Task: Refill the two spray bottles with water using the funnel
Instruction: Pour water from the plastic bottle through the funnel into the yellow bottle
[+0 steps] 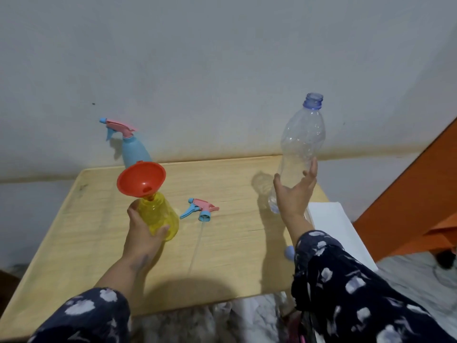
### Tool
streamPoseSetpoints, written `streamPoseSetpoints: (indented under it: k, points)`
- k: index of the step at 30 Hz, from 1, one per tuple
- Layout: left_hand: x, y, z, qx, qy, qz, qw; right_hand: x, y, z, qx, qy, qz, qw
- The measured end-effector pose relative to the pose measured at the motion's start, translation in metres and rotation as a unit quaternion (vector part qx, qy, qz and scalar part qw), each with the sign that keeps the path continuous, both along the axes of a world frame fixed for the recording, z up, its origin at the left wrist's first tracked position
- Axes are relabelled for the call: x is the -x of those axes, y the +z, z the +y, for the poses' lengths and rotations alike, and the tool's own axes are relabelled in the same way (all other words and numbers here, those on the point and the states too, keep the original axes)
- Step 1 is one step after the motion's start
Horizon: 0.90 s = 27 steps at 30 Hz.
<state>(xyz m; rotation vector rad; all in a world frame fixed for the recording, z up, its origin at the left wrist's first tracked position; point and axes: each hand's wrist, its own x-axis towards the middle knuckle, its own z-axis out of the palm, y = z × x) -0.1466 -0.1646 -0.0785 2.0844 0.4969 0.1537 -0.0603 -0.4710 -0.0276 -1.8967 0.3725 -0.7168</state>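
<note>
Gripped in the left hand (pixel 143 231), the yellow spray bottle (pixel 158 219) carries the funnel (pixel 141 180); rightward, the right hand's (pixel 294 196) spread fingers touch the upright clear bottle (pixel 300 147) (seemingly nearly empty).

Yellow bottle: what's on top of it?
An orange funnel sits in the yellow bottle neck, tilted. Its spout is hidden inside. Left hand grips the bottle.

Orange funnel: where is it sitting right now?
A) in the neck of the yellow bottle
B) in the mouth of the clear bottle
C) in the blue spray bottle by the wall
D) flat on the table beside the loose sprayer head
A: the orange funnel has its spout down in the neck of the yellow bottle, which the left hand grips.
</note>
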Motion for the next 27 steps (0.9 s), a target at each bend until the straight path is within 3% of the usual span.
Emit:
streamPoseSetpoints:
  k: [5, 12, 19, 27]
  points:
    - [0.002, 0.005, -0.005, 0.002, 0.008, 0.003, 1.000, 0.000, 0.003, -0.006, 0.049, 0.020, 0.025, 0.998]
    - [0.014, 0.013, -0.016, -0.045, 0.040, -0.018, 0.998, 0.020, 0.023, 0.012, 0.194, 0.185, 0.074, 0.961]
    - [0.021, 0.027, -0.013, -0.071, 0.016, 0.000, 0.997, 0.046, 0.056, 0.032, 0.320, 0.292, 0.119, 0.894]
    - [0.020, 0.035, -0.002, -0.101, -0.020, 0.028, 0.994, 0.068, 0.094, 0.036, 0.491, 0.289, 0.182, 0.801]
